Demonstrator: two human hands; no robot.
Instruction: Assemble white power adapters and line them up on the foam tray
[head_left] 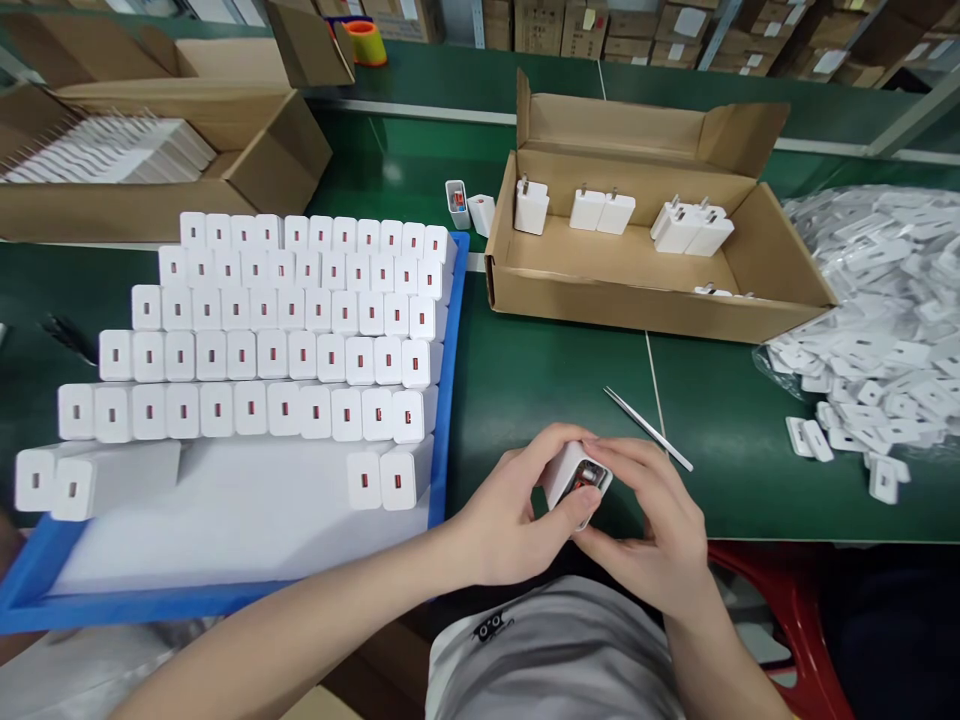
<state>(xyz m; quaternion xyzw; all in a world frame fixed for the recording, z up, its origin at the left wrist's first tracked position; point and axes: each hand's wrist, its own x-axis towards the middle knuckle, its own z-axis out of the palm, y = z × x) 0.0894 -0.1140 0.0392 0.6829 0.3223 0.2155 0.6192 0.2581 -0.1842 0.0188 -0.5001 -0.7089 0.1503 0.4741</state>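
Note:
Between my hands, low and right of centre, is a white charger housing [559, 474] whose open end shows red and metallic parts inside. My left hand [517, 510] is closed on it, with the thumb at the open end. My right hand [660, 520] grips the same housing from the other side, fingertips at its top and lower edges. Silver tweezers [649, 429] lie on the green table [525, 380] just beyond my right hand. To the left, a blue-rimmed tray [448, 370] holds rows of white chargers [302, 355] with their port ends facing me.
An open cardboard box [660, 305] with several white plug chargers stands ahead. Two housings [457, 204] sit beside it. At the right, a plastic bag [900, 300] spills white caps. Another carton [277, 150] holds white pieces at the back left. A red stool [795, 610] is at lower right.

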